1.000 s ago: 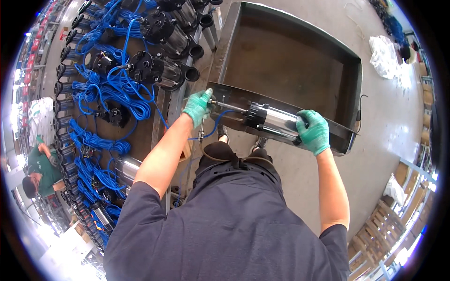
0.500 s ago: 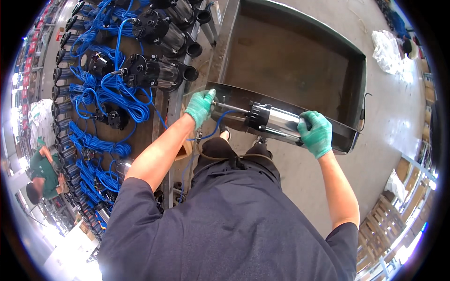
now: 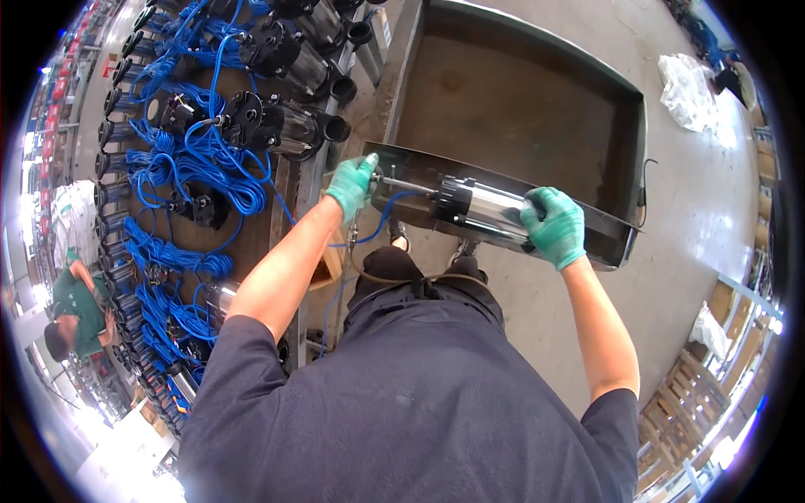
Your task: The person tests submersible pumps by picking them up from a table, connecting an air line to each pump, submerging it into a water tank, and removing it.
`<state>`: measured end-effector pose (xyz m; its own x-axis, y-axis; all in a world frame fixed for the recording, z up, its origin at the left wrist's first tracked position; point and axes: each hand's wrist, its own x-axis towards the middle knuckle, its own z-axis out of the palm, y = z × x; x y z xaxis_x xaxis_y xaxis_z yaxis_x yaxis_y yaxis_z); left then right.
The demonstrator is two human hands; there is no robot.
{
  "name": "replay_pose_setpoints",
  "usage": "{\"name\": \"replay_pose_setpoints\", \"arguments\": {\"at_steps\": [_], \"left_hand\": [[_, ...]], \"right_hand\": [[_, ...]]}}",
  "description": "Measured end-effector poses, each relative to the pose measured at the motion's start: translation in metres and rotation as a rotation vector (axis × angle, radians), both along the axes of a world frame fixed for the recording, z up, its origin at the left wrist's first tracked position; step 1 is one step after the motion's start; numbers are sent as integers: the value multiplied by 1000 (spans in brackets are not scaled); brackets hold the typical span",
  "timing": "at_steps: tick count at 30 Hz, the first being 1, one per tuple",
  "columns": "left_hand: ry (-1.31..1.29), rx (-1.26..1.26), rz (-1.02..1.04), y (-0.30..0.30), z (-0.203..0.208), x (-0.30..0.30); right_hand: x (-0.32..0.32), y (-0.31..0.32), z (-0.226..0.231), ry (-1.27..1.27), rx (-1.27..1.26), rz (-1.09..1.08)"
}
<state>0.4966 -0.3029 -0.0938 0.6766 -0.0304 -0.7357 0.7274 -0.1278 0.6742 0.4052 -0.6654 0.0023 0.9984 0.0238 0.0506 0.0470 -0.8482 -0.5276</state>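
Observation:
Above the near edge of the metal tank (image 3: pixel 644 138), a submersible pump (image 3: pixel 493 206) with a shiny steel body and black end lies tilted on its side. My right hand (image 3: pixel 555 228), in a green glove, is closed round its right end. My left hand (image 3: pixel 350 188), gloved alike, is closed on a metal rod (image 3: pixel 406 184) that runs to the pump's black end; the fingers hide the rod's fitting. From the black end a blue cable (image 3: pixel 387 215) curves down toward the left. A thin hose (image 3: pixel 359 261) hangs below my left hand.
Murky brown liquid seems to fill the tank. On the left, a bench holds several similar pumps (image 3: pixel 281 126) with coiled blue cables (image 3: pixel 239 193). A person (image 3: pixel 75 302) in green works beyond it. A plastic bag (image 3: pixel 688 92) and wooden pallets (image 3: pixel 683 394) are on the right.
Both hands and the pump have shifted slightly left and up in the picture, as has the tank's near edge. The grips look the same.

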Motion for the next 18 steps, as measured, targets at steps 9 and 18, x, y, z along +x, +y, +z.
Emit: {"name": "replay_pose_setpoints", "arguments": {"at_steps": [9, 18], "left_hand": [[-167, -684, 496, -70, 89, -16], [-465, -488, -264, -237, 134, -98]], "right_hand": [[-52, 21, 30, -202, 137, 188], [-145, -75, -1, 214, 473, -279]]}}
